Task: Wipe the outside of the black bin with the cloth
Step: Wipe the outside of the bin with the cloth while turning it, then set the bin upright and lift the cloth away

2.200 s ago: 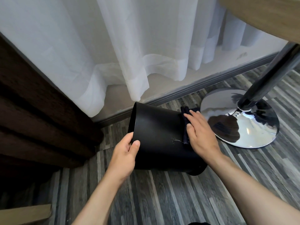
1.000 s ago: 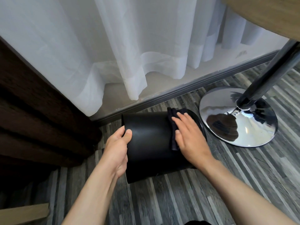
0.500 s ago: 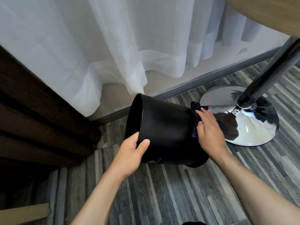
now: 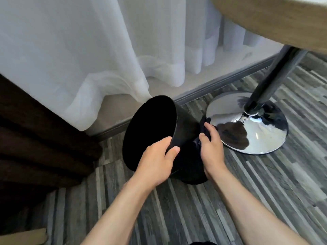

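**K:** Down on the plank floor (image 4: 247,183), between curtain (image 4: 88,59) and the chrome pedestal base (image 4: 256,138): black bin (image 4: 184,124) is tipped over, mouth facing up-left toward the camera, base end low near the right wrist.

**M:** Hands?

**K:** Left hand (image 4: 155,161) clamped on the near rim, thumb outside, fingers curled inside the mouth. Reads as the anchor: it sets the tilt and stops the bin rolling. Right hand (image 4: 210,145) is closed around the cloth (image 4: 203,126), pressing it onto the right side wall.

**M:** Why tilted?

**K:** My guess: exposes the wall and lower part that upright standing would hide. Lets one hand rotate while the other wipes.

**M:** Cloth visible?

**K:** Barely. Dark on black, bunched under the palm, a bit sticking out past the fingertips toward the pedestal.

**M:** Progress?

**K:** Mid-wipe, I'd say. Can't tell which areas are done; no visible dirt contrast on the black surface.

**M:** Risks?

**K:** Bin sits just beside the pedestal base. Knuckles could bump it on a long stroke.
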